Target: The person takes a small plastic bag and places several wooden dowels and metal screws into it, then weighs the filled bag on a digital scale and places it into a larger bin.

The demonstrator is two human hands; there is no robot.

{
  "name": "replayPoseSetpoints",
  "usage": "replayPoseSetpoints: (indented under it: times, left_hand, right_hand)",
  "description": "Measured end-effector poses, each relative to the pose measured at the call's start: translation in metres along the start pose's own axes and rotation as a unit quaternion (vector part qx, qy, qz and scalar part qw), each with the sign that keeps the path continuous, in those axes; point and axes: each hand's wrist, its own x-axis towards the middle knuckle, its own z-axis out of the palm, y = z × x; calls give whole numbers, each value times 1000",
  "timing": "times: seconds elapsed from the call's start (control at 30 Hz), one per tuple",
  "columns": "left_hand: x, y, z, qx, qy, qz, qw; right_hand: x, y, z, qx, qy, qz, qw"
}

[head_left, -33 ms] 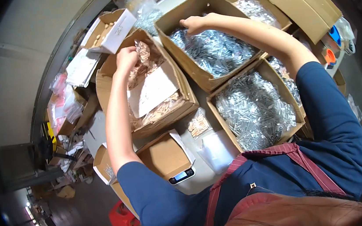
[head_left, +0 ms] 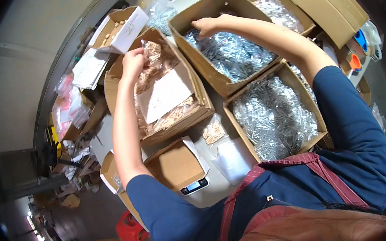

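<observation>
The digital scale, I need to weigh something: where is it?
In the head view, the digital scale sits near the person's chest, under a small cardboard box, left of a clear bag.

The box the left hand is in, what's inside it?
The box holds clear bags of small tan pieces and a white paper sheet. The left hand lifts one bag. Whatever lies beneath is covered.

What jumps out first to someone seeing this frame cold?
The open cardboard boxes heaped with shiny silver bagged parts: one top centre, with the right hand reaching into it, and another at right. Left of them, the left hand lifts a clear bag of tan wooden pegs over a box of the same. A small digital scale carrying a cardboard box sits nearest the person's chest.
</observation>
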Motion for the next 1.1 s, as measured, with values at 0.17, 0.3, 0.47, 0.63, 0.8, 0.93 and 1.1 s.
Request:
replayPoseSetpoints:
  times: [0.17,0.3,0.47,0.63,0.8,0.93,1.1]
  left_hand:
    - [-93,-12,-22,-356,22,-39,933]
    - [-138,7,-6,-531,25,21,846]
    - [-190,49,20,-687,-37,39,725]
    - [-241,95,73,-741,-21,30,671]
    - [-284,89,164,-769,-60,25,636]
    - [-291,96,234,-778,-59,-22,625]
    - [-284,122,266,-769,-63,10,636]
  right_hand:
    - [4,-42,17,-17,34,23,999]
    - [-1,-21,38,-111,84,-51,989]
    - [2,-5,51,-40,179,-114,977]
    - [9,2,54,126,260,-35,957]
    - [3,-21,-20,489,161,-114,850]
    - [-26,-3,-65,557,88,-247,788]
    - [-229,-40,-91,513,-73,-400,756]
